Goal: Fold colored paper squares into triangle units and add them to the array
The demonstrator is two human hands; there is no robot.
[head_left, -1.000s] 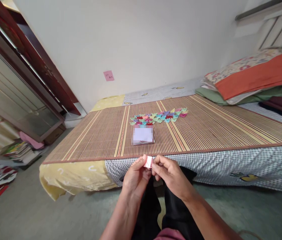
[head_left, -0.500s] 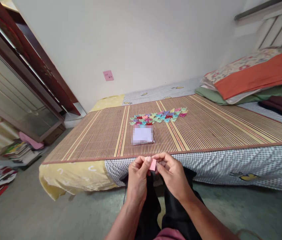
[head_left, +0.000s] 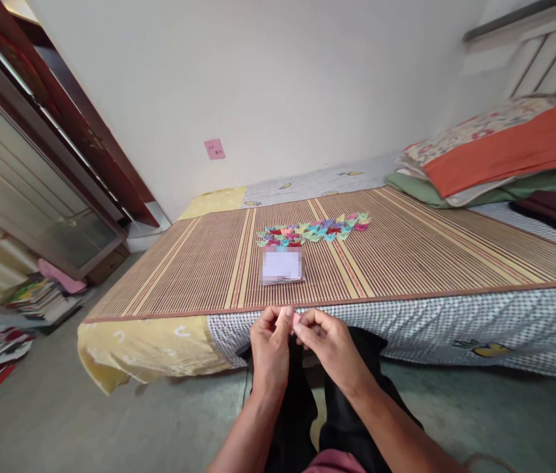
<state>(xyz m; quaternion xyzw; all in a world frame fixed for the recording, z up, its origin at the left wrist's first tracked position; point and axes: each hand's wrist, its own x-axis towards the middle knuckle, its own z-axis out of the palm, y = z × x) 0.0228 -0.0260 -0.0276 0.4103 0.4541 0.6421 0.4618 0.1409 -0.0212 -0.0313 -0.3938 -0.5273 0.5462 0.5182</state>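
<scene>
My left hand (head_left: pixel 269 348) and my right hand (head_left: pixel 327 347) meet in front of the bed edge, both pinching a small pink piece of paper (head_left: pixel 294 318) between the fingertips; most of the paper is hidden by my fingers. Just beyond them, on a striped bamboo mat (head_left: pixel 406 253), lies a small blurred white pad or card (head_left: pixel 281 265). Behind it spreads a row of several small folded paper shapes (head_left: pixel 313 230) in pink, blue, green and red.
The mat covers a low bed (head_left: pixel 455 322) with stacked pillows and folded blankets (head_left: pixel 499 154) at the right. A pink note (head_left: pixel 214 149) sticks on the wall. Books and papers (head_left: pixel 36 295) pile on the floor at left, below a wooden-framed door (head_left: pixel 36 157).
My hands stay together at the bed edge, shifting slightly. The pink paper showed more between the fingers a moment ago; now my fingers cover most of it.
</scene>
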